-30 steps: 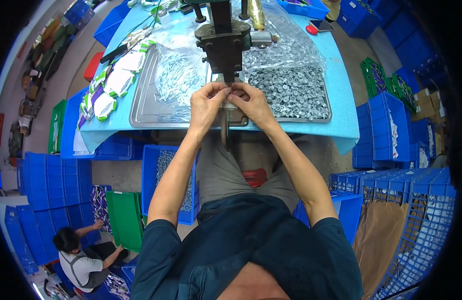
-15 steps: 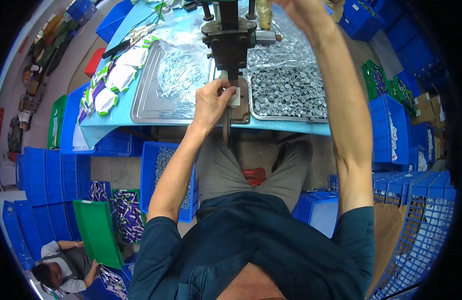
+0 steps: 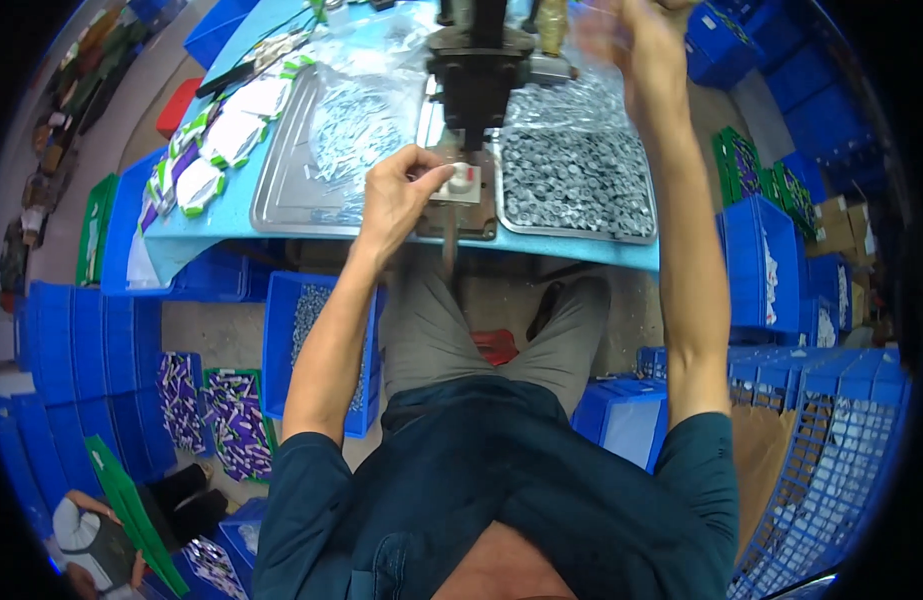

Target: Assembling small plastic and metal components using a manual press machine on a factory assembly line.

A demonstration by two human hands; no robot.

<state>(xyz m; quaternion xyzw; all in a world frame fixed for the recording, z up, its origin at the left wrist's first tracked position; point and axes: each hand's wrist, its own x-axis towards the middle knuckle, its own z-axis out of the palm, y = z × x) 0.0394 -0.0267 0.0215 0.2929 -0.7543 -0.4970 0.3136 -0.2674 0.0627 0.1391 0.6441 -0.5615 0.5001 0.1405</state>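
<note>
Evidently, the left hand (image 3: 393,195) has its thumb and forefinger brought narrowly together at the left edge of a small white piece with a red mark (image 3: 461,180); whether they grip it or merely touch it, I cannot tell. That piece is on a flat cream-coloured square plate (image 3: 463,197), just right of those fingertips. Above and slightly right of them stands a heavy dark metal press (image 3: 477,72), its narrow lower end close over the piece.

Well apart from them, up and to the right, is the right hand (image 3: 629,38), raised beyond the bag; it is blurred, so I cannot tell how its fingers stand or whether they hold anything.

Left of the left hand's fingers lies a shallow grey metal tray (image 3: 284,190) with thin silvery pins (image 3: 356,135) heaped on clear plastic. To their right, past the press base, a second rectangular metal tray (image 3: 581,237) holds many small grey rounded parts (image 3: 578,185), with a crumpled clear plastic bag (image 3: 571,108) along its far side. Farther left of the fingers, white packets with green edges (image 3: 231,135) lie on a light blue tablecloth (image 3: 206,227).
</note>
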